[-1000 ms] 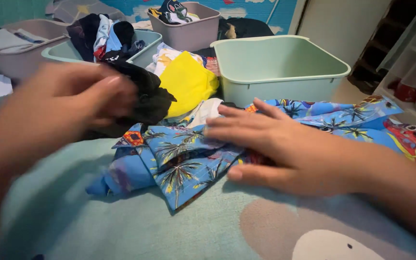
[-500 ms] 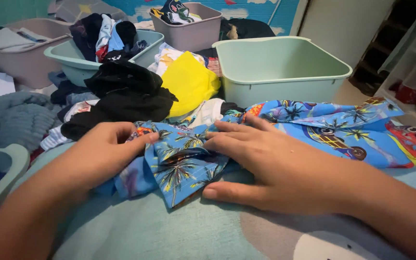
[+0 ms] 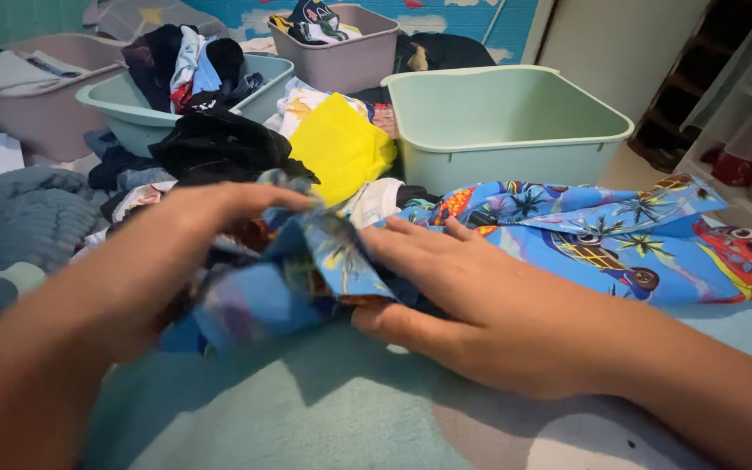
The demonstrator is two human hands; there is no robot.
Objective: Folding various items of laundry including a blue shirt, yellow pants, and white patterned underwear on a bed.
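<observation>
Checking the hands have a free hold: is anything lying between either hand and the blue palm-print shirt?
Nothing visible. The left hand pinches and lifts a fold of the blue palm-print shirt, while the right hand presses flat on it. The black clothes lie behind, clear of both.

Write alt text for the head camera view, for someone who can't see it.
A left hand lifts one end of a blue palm-print shirt while the right hand presses it flat on a pale blue bed cover. Behind lie a pile of clothes and an empty green tub.
</observation>
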